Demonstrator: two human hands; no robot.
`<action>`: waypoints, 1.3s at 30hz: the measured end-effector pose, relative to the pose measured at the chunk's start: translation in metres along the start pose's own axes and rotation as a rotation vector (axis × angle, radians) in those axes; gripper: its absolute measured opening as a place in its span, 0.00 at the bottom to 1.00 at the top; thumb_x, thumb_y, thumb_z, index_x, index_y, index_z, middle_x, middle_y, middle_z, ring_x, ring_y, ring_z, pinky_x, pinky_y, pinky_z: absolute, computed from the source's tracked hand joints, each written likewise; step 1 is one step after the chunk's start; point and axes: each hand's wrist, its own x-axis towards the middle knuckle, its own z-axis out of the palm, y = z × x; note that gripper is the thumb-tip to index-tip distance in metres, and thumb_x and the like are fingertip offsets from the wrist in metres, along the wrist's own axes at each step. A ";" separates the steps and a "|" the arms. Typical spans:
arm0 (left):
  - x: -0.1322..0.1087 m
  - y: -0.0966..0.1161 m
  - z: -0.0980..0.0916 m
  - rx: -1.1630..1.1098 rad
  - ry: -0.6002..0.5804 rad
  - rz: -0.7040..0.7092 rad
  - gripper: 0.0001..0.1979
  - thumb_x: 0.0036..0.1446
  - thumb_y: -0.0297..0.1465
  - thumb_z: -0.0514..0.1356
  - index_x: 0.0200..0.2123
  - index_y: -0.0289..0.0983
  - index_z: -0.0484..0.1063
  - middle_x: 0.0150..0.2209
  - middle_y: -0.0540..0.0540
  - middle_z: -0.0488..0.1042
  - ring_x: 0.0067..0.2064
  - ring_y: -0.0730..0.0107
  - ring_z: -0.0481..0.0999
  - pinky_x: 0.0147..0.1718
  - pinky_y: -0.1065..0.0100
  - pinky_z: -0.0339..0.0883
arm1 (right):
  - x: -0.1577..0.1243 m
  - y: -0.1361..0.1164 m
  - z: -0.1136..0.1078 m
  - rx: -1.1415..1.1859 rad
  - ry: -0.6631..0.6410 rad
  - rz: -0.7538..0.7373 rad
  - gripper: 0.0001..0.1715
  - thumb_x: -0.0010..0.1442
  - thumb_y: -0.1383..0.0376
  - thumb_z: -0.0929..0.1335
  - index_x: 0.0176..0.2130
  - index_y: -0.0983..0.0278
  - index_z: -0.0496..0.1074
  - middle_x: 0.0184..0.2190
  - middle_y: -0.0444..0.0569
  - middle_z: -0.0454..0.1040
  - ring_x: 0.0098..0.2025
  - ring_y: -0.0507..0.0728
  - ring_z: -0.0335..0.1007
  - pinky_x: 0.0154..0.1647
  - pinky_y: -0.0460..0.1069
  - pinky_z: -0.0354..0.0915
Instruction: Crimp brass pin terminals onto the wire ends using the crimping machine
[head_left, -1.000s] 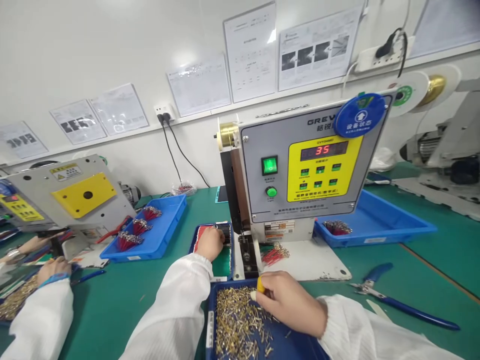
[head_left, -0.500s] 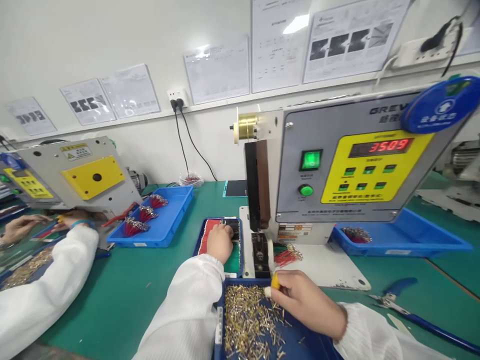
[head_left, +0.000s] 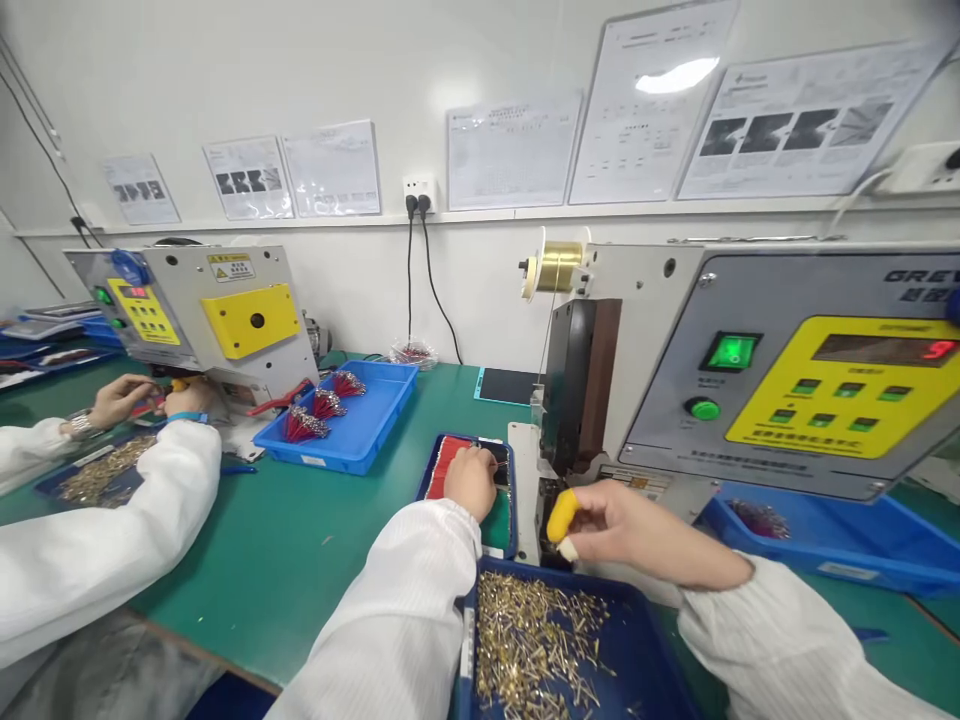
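Note:
Over the small blue tray (head_left: pixel 512 520) of red, black and green wires (head_left: pixel 497 522) lies my left hand (head_left: pixel 471 482), its fingers bent down at the black wires, fingertips partly hidden. My right hand (head_left: pixel 615 520), with a yellow cover on one finger and a pale one on the thumb, is pinched at the front of the press machine (head_left: pixel 574 390); anything between the fingertips is too small to make out. Below it stands a dark blue tray (head_left: pixel 652 640) with many brass-coloured terminals (head_left: pixel 532 640).
At the left, a co-worker's hands (head_left: pixel 124 400) are at another machine (head_left: pixel 247 290). Blue trays (head_left: pixel 375 430) with red wire bundles (head_left: pixel 304 422) stand between the machines and at the right. A black tablet (head_left: pixel 504 386) lies near the wall.
My right hand has risen from the terminal tray to the front of the machine. My left hand stays over the wire tray. The view has shifted, and the machine's display reads differently.

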 end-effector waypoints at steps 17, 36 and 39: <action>-0.011 0.030 -0.006 -0.092 0.234 0.328 0.10 0.64 0.26 0.49 0.35 0.37 0.70 0.37 0.45 0.71 0.41 0.65 0.68 0.43 0.65 0.63 | 0.015 0.053 -0.014 0.322 0.540 -0.111 0.17 0.49 0.54 0.73 0.28 0.65 0.72 0.20 0.44 0.72 0.21 0.49 0.64 0.22 0.47 0.62; -0.022 0.042 -0.013 -0.187 0.408 0.514 0.11 0.65 0.27 0.50 0.39 0.38 0.72 0.38 0.44 0.72 0.42 0.67 0.69 0.43 0.66 0.65 | 0.018 0.055 -0.010 0.312 0.555 -0.137 0.17 0.52 0.52 0.70 0.28 0.63 0.67 0.21 0.41 0.69 0.20 0.50 0.63 0.23 0.48 0.63; -0.022 0.041 -0.013 -0.183 0.390 0.494 0.11 0.65 0.27 0.49 0.39 0.38 0.72 0.38 0.44 0.72 0.42 0.67 0.69 0.43 0.66 0.64 | 0.018 0.056 -0.010 0.324 0.559 -0.147 0.17 0.52 0.52 0.69 0.27 0.63 0.67 0.20 0.41 0.68 0.20 0.50 0.63 0.23 0.48 0.62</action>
